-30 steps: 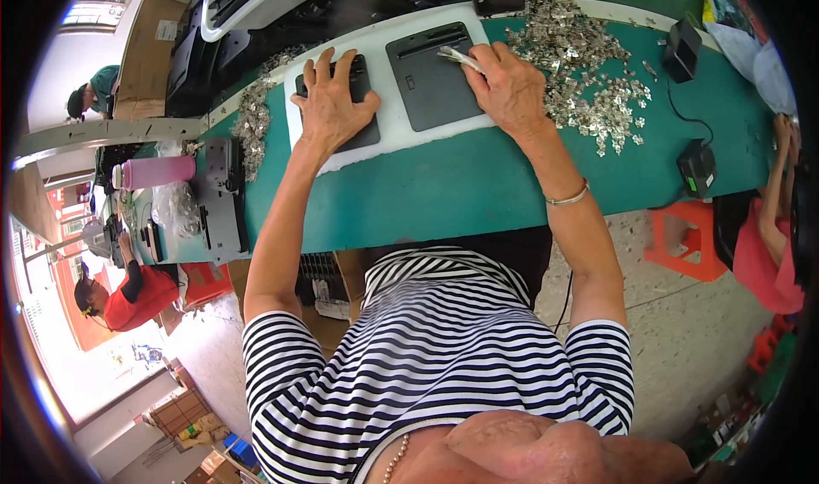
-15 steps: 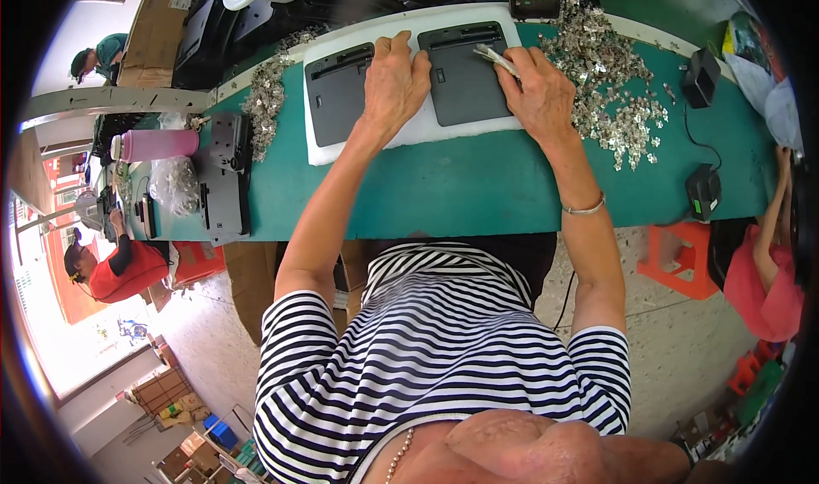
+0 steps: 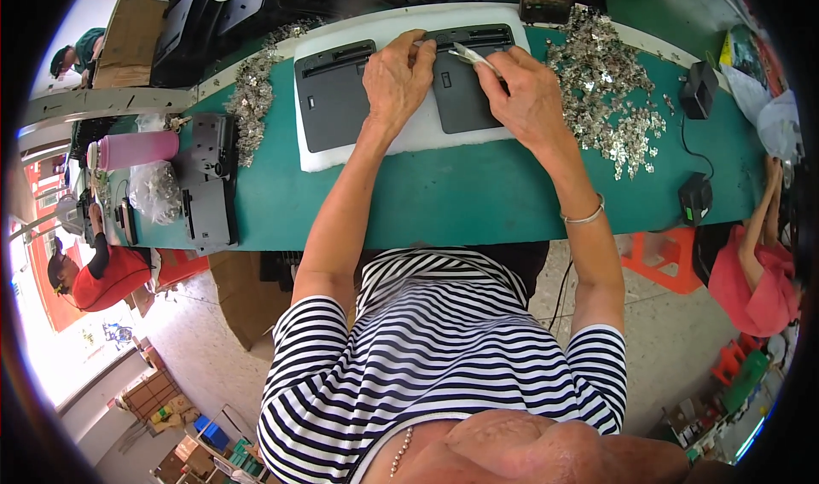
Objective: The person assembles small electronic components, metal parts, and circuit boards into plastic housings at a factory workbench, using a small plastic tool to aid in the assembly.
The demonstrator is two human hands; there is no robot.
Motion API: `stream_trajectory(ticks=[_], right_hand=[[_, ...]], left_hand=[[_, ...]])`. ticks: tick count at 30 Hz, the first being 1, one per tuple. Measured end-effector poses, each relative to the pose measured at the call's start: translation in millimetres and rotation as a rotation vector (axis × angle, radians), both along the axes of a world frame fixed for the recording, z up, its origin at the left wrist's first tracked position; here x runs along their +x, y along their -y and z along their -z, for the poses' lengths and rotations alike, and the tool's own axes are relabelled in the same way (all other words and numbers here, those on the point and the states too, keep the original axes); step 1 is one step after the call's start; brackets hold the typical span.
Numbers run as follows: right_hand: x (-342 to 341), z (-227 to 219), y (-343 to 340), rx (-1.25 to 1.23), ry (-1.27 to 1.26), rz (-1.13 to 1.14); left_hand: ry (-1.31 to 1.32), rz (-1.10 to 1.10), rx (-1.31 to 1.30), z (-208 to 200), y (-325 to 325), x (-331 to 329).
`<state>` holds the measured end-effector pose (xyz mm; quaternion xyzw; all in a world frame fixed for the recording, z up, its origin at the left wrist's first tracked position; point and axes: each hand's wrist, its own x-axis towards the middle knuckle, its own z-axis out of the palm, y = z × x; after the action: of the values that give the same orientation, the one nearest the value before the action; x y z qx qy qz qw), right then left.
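Two dark grey plastic panels, a left one [image 3: 337, 113] and a right one [image 3: 465, 104], lie side by side on a white foam pad [image 3: 409, 145]. Each has a long slot along its far edge and a small rectangular opening. My left hand [image 3: 397, 79] is closed, its fingertips at the far left corner of the right panel; anything pinched there is hidden. In my right hand [image 3: 529, 100] is a slim whitish tool, like tweezers [image 3: 471, 57], its tip pointing left near the far slot. A large heap of small silvery metal pieces [image 3: 606, 100] lies beside this hand.
More metal pieces [image 3: 250, 100] lie left of the pad. Further left are a pink bottle [image 3: 136, 149], a clear plastic bag [image 3: 155, 192] and grey plastic parts [image 3: 209, 211]. A black adapter [image 3: 699, 90] with a cable sits at right. Other people are at both sides.
My right hand has moved left with the tool, toward the far slot of the right panel. My left fingertips have come to that panel's far left corner. The view has shifted slightly.
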<state>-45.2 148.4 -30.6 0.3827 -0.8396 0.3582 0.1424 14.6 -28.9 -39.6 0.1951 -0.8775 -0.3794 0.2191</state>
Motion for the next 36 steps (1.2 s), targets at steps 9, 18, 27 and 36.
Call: stream_trajectory(ticks=[9,18,27,36], right_hand=[[-19.1,-3.7,13.9,0.286,-0.443,-0.029],[-24.9,-5.1,17.1,0.258,-0.543,-0.105],[-29.1,-2.9,15.6,0.276,-0.508,-0.089],[-27.6,-14.7,24.0,0.415,-0.573,-0.169]], left_hand=[[0.002,0.053,0.010,-2.5,3.4,0.6],[0.042,0.057,0.026,-3.8,3.1,-0.3],[0.067,0.030,0.019,-5.0,0.8,-0.1],[0.013,0.023,0.015,0.4,1.9,-0.2]])
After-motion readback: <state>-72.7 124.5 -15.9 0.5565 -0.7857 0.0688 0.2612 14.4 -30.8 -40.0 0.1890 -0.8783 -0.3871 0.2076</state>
